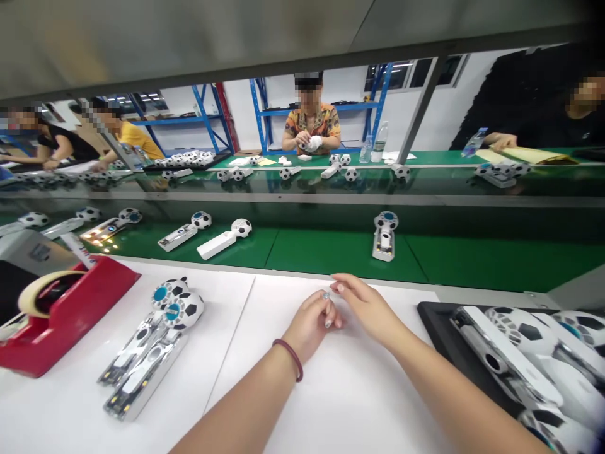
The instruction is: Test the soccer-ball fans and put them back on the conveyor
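Note:
My left hand (pixel 312 321), with a dark red band at the wrist, is closed, its fingers curled in above the white work surface (pixel 265 384). A small shiny spot shows at its fingertips, and I cannot make out whether it is a nail or a held piece. Close beside it, my right hand (pixel 366 307) has its fingers stretched out and loosely bent, with nothing visible in them. To the left lie two white handheld devices with soccer-ball heads (pixel 154 353), side by side, their handles open with inner parts showing. Another such device (pixel 385 236) rests on the green belt beyond my hands.
A red tape dispenser (pixel 70 315) stands at the left. At the right, a black tray (pixel 437 321) holds several soccer-ball devices. More devices (pixel 224 238) lie along the green belt (pixel 321 252). A co-worker (pixel 312 126) sits across, under an overhead shelf (pixel 189 38).

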The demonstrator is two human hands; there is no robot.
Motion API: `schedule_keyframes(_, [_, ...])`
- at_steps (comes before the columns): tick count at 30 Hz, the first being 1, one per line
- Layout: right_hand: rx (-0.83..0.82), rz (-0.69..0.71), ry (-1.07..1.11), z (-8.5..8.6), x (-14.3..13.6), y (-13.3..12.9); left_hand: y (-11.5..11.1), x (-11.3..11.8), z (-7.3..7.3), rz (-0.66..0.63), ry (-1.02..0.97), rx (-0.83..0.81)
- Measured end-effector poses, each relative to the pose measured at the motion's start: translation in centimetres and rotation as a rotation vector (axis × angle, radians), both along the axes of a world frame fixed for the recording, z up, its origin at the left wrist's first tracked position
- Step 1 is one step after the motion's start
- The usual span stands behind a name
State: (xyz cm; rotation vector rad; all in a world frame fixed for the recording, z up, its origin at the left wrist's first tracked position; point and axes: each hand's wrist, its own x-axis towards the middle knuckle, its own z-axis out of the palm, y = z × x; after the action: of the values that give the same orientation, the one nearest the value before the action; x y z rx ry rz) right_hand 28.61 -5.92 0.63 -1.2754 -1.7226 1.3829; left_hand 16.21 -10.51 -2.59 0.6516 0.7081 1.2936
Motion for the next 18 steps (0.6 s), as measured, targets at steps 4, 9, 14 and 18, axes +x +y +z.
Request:
schedule_keyframes(4, [-0.005, 0.193, 0.029, 0.5, -0.4, -1.2, 0.1, 0.2, 0.1, 0.100, 0.001, 0.020])
schedule_keyframes(9, [0.121, 0.219, -0.091, 0.2, -0.5, -1.5, 0.0, 0.2, 0.3, 0.112, -0.003, 0.005])
schedule_keyframes(14, [0.062, 0.232, -0.069, 0.1, -0.5, -1.3, 0.2, 0.0, 0.0, 0.125, 0.022, -0.005])
schedule_keyframes(18, [0.027, 0.242, -0.068, 0.1, -0.5, -1.3, 0.3, -0.1, -0.1, 0.172, 0.036, 0.002])
